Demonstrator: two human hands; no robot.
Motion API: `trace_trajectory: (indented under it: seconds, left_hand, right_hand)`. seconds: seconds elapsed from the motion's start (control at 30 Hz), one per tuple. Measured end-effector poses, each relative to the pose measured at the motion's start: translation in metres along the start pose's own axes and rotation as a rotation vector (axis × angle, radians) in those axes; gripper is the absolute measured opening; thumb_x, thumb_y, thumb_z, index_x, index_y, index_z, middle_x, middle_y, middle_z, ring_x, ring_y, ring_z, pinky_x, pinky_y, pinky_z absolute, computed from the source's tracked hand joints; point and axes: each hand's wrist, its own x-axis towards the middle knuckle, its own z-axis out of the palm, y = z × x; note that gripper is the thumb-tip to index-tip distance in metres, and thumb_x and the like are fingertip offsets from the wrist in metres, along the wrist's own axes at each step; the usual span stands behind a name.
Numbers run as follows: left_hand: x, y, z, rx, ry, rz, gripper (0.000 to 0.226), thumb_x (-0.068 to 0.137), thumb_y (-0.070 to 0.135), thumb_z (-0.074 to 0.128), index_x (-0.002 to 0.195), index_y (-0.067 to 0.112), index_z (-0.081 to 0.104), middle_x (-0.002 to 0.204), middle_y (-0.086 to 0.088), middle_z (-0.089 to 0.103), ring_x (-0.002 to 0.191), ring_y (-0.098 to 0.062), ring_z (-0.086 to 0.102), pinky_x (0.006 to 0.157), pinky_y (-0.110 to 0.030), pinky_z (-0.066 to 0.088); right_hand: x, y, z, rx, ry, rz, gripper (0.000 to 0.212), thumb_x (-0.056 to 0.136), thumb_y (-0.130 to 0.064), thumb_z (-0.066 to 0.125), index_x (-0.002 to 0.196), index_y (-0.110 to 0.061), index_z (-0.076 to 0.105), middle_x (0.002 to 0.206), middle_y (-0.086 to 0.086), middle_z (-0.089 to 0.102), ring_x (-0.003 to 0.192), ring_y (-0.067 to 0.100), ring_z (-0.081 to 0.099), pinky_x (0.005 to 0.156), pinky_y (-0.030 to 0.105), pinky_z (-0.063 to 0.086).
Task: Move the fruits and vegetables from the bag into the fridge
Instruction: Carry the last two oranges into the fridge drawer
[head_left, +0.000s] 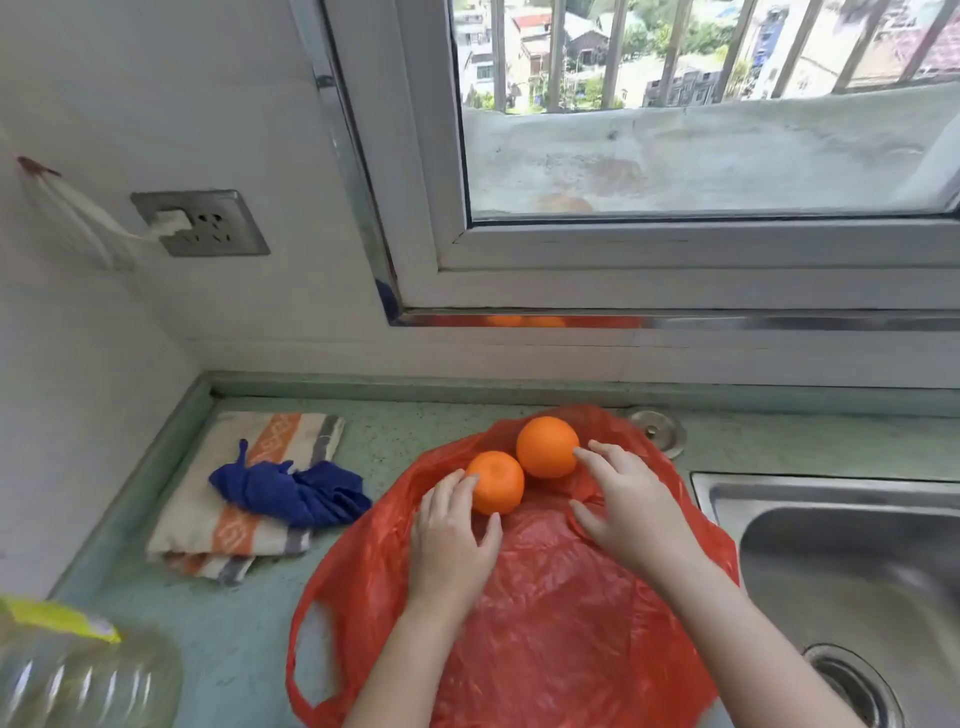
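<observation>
A red plastic bag lies spread flat on the green countertop. Two oranges rest on its far part, side by side and touching. The nearer, smaller orange has my left hand against its near left side, fingers spread around it without lifting it. The farther, larger orange is touched on its right side by the fingertips of my right hand, whose fingers are apart and whose palm lies on the bag. No fridge is in view.
A striped folded towel with a blue cloth on it lies left of the bag. A steel sink is on the right. A clear bottle with a yellow cap stands near left. The window and wall socket are behind.
</observation>
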Motion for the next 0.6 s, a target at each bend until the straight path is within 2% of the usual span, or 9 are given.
trace_trajectory:
  seconds: [0.17, 0.43, 0.6]
  left_hand:
    - [0.022, -0.007, 0.017, 0.01, -0.036, 0.019, 0.05, 0.082, 0.028, 0.064, 0.127, 0.013, 0.05, 0.134, -0.004, 0.047, 0.125, -0.021, 0.04, 0.103, -0.034, 0.029]
    - [0.038, -0.015, 0.038, 0.009, 0.0, 0.018, 0.056, 0.073, 0.029, 0.073, 0.123, 0.012, 0.055, 0.128, -0.006, 0.053, 0.118, -0.027, 0.047, 0.096, -0.04, 0.038]
    - [0.044, -0.018, 0.047, -0.016, 0.01, 0.013, 0.06, 0.069, 0.032, 0.075, 0.121, 0.012, 0.055, 0.125, -0.008, 0.053, 0.116, -0.028, 0.049, 0.094, -0.039, 0.04]
  right_hand:
    - [0.023, 0.009, 0.022, 0.04, -0.017, 0.038, 0.059, 0.072, -0.02, 0.074, 0.126, -0.006, 0.054, 0.13, 0.018, 0.052, 0.118, 0.035, 0.049, 0.089, 0.043, 0.044]
    - [0.048, 0.016, 0.046, 0.059, -0.043, -0.017, 0.061, 0.066, -0.016, 0.078, 0.123, -0.01, 0.056, 0.127, 0.017, 0.054, 0.112, 0.037, 0.053, 0.085, 0.042, 0.047]
    - [0.058, 0.017, 0.052, 0.077, -0.045, -0.023, 0.067, 0.068, -0.018, 0.075, 0.131, -0.016, 0.049, 0.136, 0.014, 0.046, 0.119, 0.034, 0.046, 0.084, 0.041, 0.046]
